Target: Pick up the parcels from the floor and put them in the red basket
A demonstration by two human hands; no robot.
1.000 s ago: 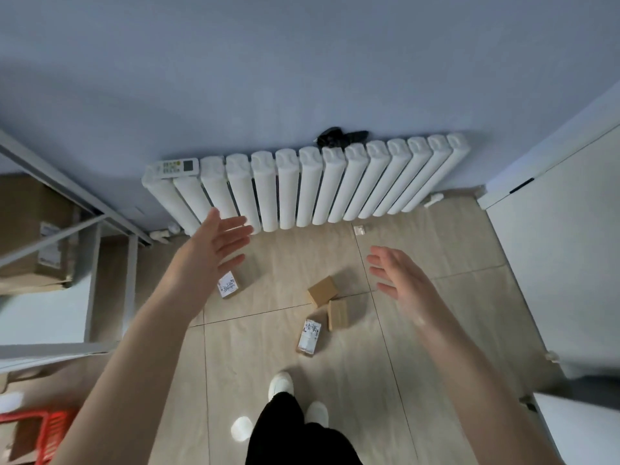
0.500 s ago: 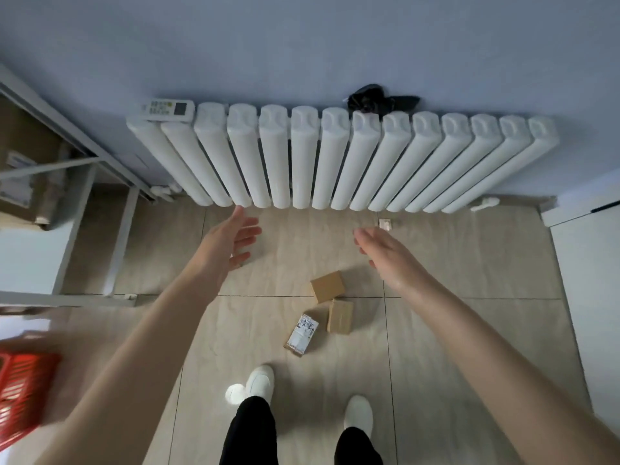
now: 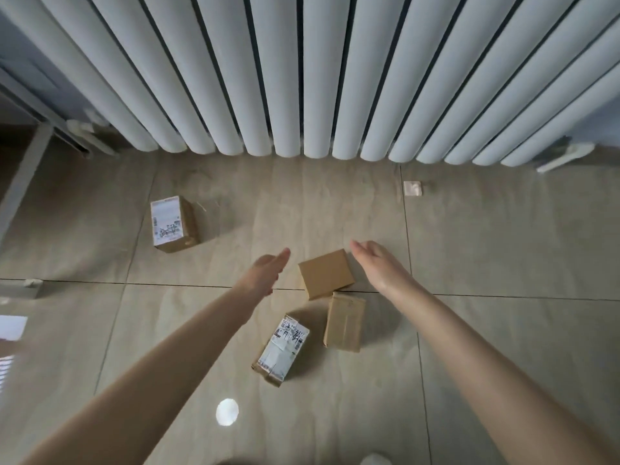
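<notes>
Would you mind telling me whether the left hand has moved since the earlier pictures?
Yes. The left hand has come rightward toward the plain square parcel, now just beside its left edge, fingers straight.

Head camera looks steeply down, close over floor (image 3: 503, 263), facing radiator (image 3: 288, 78)

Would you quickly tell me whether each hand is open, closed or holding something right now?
Left hand: open, fingers straight, holding nothing, beside the plain brown box.
Right hand: open, holding nothing, on that box's other side.
</notes>
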